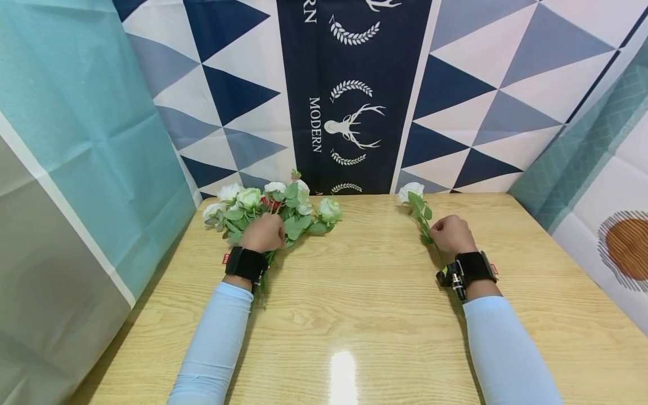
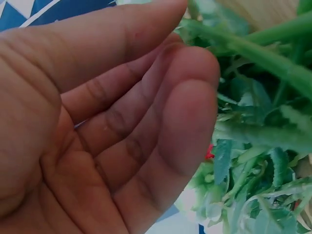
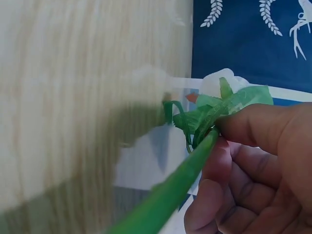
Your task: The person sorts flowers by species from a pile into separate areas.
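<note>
Loose bunch (image 1: 296, 225) and, well right of it, a lone white rose (image 1: 417, 203).
Left hand (image 1: 263, 232) over the bunch, thumb and fingertips close together; cannot tell whether they pinch anything. Right hand (image 1: 454, 233), right of the bunch, pinches the rose's stem (image 3: 178, 178) between thumb and finger, probably to spare the bloom (image 1: 411, 191); the gap likely prevents tangling.

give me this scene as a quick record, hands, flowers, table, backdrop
left hand: at the bunch of flowers; whether it grips a stem is unclear
right hand: pinches the stem of a white rose, apart from the bunch
bunch colours: white, pale green, some red partly hidden
table: wood-grain top
backdrop: cloth with triangles and a dark deer panel
</note>
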Demonstrator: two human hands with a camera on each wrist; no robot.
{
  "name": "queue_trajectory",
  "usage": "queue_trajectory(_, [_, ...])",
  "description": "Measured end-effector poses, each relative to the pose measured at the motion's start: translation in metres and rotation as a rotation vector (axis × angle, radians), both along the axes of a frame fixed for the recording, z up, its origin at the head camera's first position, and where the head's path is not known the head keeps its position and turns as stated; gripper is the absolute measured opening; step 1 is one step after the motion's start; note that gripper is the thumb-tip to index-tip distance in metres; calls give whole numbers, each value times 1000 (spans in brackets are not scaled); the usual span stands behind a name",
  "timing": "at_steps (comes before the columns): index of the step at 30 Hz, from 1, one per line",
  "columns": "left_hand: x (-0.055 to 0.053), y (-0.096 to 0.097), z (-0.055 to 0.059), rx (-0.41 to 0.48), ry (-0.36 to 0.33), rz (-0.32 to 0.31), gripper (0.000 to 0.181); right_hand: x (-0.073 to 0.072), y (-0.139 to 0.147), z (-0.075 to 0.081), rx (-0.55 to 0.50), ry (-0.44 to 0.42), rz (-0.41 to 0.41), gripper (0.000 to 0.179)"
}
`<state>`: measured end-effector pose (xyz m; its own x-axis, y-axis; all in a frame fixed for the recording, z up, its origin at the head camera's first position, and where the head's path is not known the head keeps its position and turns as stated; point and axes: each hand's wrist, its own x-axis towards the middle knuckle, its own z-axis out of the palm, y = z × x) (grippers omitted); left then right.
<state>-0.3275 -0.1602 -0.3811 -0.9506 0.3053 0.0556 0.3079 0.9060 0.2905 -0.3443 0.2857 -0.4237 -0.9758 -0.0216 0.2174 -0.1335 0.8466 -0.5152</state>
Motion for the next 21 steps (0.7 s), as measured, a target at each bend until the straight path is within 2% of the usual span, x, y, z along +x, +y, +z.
queue_trajectory(3, [0,3,-2,-44,14,28,35,1,2,-1,2,0,-3,24])
queue_trajectory(7, [0,9,-3,-115,40,61,23,0,5,-4,3,-15,-16,34])
queue_trajectory(14, [4,17,-8,-231,157,71,7,-1,11,-9,-13,-52,-48,45])
queue_trajectory(21, [7,18,-15,-228,182,86,15,0,14,-8,-14,-75,-67,44])
